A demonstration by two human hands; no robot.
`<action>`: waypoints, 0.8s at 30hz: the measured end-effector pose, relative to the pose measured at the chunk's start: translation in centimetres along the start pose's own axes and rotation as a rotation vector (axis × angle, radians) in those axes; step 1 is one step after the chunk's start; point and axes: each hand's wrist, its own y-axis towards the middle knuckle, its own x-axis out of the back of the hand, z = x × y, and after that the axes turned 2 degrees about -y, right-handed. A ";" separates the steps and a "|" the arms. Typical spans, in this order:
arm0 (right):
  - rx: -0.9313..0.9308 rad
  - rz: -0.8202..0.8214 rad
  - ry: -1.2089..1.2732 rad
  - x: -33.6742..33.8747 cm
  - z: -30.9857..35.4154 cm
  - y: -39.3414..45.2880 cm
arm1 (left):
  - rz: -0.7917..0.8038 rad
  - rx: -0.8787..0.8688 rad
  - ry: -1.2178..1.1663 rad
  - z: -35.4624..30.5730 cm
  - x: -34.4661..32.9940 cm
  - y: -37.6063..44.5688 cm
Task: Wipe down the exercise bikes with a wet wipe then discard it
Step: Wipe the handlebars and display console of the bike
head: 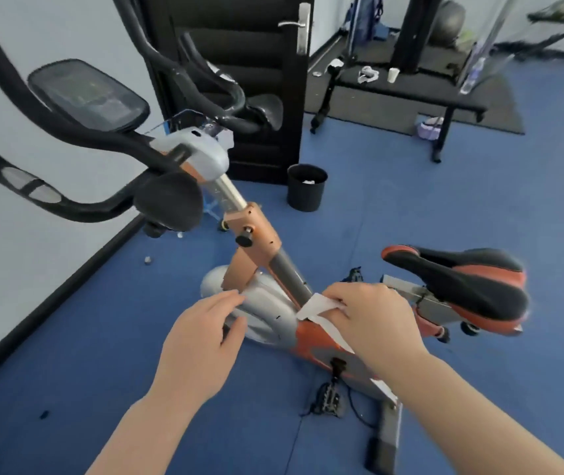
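From the head camera I see my right hand (373, 320) reaching in from the lower right, fingers curled and pinching a white wet wipe (321, 311) above the orange frame of the exercise bike (260, 248), between its grey stem and the saddle (462, 286). My left hand (201, 341) hovers just beside it, fingers loosely bent, holding nothing, over the grey flywheel cover (267, 313). The bike stands on a blue floor (411, 200). A black bin (306, 186) sits near a dark door (260, 63), and a black bench (411, 94) lies beyond.
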 end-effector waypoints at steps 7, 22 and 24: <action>-0.215 -0.083 0.025 3.5 -14.4 -7.5 | 0.118 -0.118 -0.005 -10.9 -9.0 -0.1; -0.289 -0.056 0.026 10.2 -41.8 -15.8 | 0.069 -0.066 0.002 -36.7 -26.3 -2.6; -0.288 -0.069 0.042 10.8 -43.9 -15.1 | 0.072 -0.063 0.020 -38.2 -27.4 -1.5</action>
